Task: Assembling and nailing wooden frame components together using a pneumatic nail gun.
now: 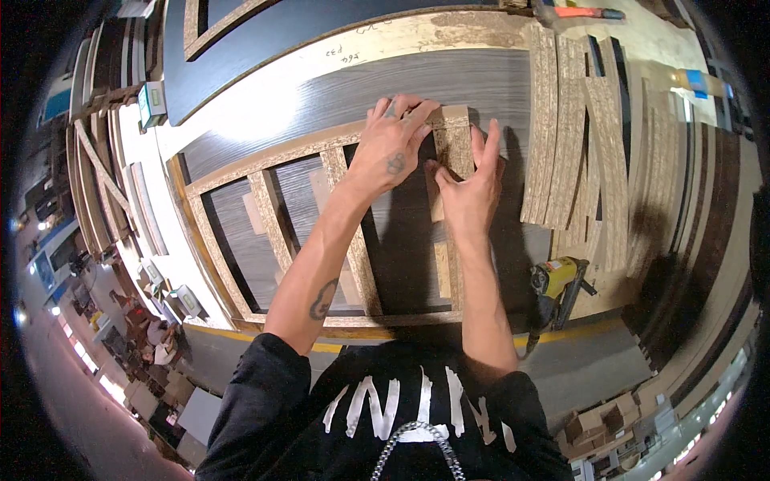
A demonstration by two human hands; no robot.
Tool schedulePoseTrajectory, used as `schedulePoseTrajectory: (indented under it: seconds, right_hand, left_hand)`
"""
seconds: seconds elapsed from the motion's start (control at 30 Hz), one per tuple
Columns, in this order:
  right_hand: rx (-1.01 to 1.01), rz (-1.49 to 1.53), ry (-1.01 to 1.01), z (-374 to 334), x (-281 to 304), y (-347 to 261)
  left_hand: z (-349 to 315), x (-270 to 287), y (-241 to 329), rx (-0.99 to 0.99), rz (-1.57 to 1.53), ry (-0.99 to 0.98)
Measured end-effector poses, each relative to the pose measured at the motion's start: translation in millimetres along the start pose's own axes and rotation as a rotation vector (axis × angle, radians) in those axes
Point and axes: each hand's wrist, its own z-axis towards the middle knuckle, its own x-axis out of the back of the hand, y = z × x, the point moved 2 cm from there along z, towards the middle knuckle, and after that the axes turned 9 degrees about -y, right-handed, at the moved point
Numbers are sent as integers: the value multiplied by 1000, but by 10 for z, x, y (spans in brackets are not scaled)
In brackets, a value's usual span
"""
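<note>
A ladder-like frame of chipboard strips [268, 220] lies on a grey wood-grain panel [489, 84] in front of me. My left hand [393, 144] rests over its far rail near the right corner, with the fingers bent around the edge. At the right end strip [455, 148], my right hand [475, 184] has its thumb on the left side and its fingers on the right, holding the strip between them. Small chipboard blocks [443, 268] sit against some of the crosspieces. The undersides of both hands are hidden.
A yellow-and-black nail gun [553, 280] lies to the right, near the table's front edge. Long chipboard strips [553, 136] are stacked beyond it. Small boxes [151, 104] stand at the left. A dark panel [241, 60] and an orange-handled tool [589, 13] lie at the far side.
</note>
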Motion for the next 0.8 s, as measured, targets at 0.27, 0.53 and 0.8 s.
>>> schedulePoseTrajectory:
  seconds: [0.27,0.53,0.8]
  right_hand:
    - [22,-42,4,-8,-3,-24]
    - [48,-40,-49,-12,-33,-14]
    - [1,-18,-28,-12,-64,17]
  left_hand:
    - [-21,-3,-44,-1,14,-35]
    - [-18,-17,-53,-18,38,-36]
    - [-37,-24,60,21,40,-14]
